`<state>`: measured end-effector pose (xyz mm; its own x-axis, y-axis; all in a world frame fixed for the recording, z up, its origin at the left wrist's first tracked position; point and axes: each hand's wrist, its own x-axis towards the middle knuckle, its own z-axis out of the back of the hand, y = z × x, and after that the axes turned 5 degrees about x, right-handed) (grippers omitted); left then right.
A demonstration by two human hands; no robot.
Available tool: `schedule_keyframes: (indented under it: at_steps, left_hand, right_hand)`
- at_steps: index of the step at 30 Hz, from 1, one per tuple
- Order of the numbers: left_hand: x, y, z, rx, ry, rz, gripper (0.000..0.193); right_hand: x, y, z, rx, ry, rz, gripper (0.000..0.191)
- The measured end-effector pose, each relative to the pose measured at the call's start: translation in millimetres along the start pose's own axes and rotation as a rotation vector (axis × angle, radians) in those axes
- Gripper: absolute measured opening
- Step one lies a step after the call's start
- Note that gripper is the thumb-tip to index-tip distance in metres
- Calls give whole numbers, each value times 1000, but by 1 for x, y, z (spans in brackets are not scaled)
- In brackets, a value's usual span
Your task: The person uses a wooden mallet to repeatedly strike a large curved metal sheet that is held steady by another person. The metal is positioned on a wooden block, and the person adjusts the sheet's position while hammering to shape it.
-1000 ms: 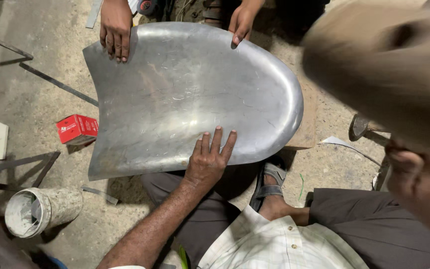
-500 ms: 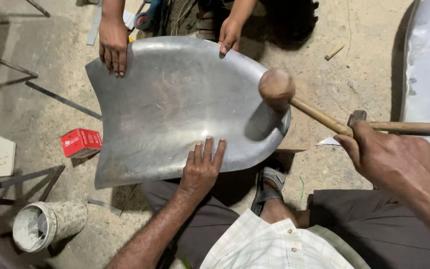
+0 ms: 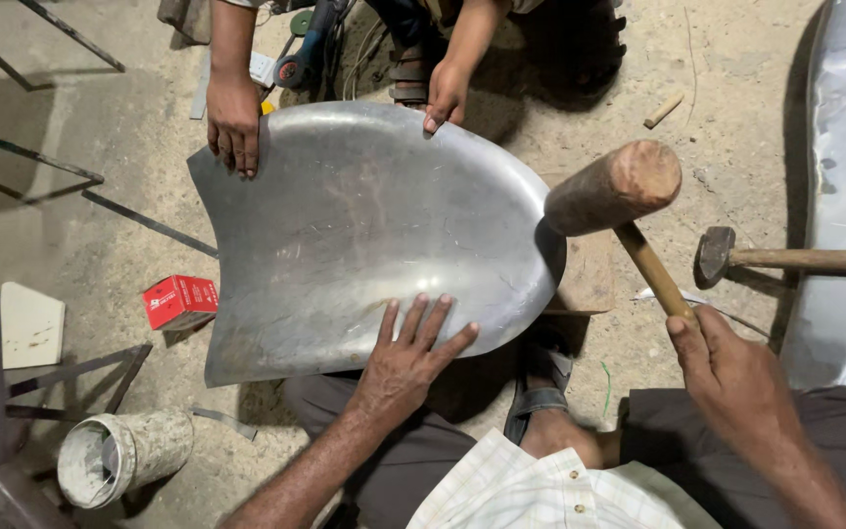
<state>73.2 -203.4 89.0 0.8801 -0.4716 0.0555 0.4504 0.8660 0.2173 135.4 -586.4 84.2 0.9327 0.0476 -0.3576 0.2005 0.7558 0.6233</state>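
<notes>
Head view: hands (image 3: 411, 358) on metal sheet (image 3: 364, 230), wooden mallet (image 3: 619, 191).

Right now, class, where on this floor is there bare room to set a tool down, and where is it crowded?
Bare concrete lies left of the curved metal sheet, above the red box, and between the wooden mallet and wood scrap. Crowded: beside the steel hammer, and around the plaster-caked can.

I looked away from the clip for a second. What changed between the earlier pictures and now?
The right hand brought the wooden mallet in from the right; half a second ago its head was against the metal sheet, now it is lifted just off the sheet's right edge. The left hand stayed flat on the near edge. The other person's hands kept holding the far edge. The red box did not move.
</notes>
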Motion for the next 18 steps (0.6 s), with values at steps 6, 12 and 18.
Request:
schedule_keyframes:
  at_steps: [6,12,18]
  left_hand:
    - [4,9,8,-63,88,-104,75]
    - [10,7,15,36,178,-110,75]
    - [18,1,17,46,192,-109,78]
  right_hand:
    - [-24,-60,-33,489,78,-202,51]
    - [-24,-77,-38,476,42,-109,54]
    - [-44,-68,2,505,-132,93,43]
